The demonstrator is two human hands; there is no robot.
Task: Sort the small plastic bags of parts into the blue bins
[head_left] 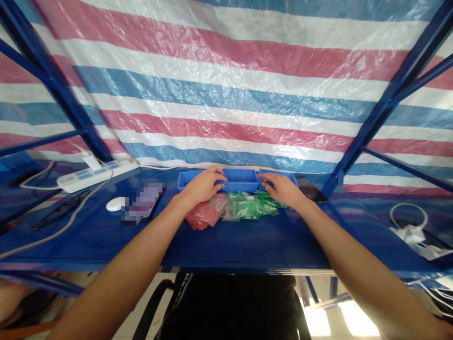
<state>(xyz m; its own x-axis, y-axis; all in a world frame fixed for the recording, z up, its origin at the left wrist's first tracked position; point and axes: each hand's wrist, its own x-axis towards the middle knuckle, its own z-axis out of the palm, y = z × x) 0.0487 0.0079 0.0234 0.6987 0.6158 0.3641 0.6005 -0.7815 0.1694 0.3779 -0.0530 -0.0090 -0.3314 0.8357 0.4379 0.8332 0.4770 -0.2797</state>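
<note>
Three blue plastic bins stand in a row at the back of the blue table: a left bin (187, 179), a middle bin (242, 185) and a right bin (290, 176). My left hand (205, 184) has curled fingers and thumb at the middle bin's left end, over the left bin. At the seam of the middle and right bins, my right hand (282, 188) bends its fingers and thumb over the rims. In front of the bins lie red plastic packets (202, 216), clear packets (229, 208) and green packets (253, 205) with small white pieces or labels.
A phone (144, 203) and a white oval object (115, 204) lie on the left, near a white power strip (97, 175) with cables. A dark flat device (311, 188) is right of the bins. A white charger (410, 233) lies far right. Striped sheeting (226, 94) hangs behind.
</note>
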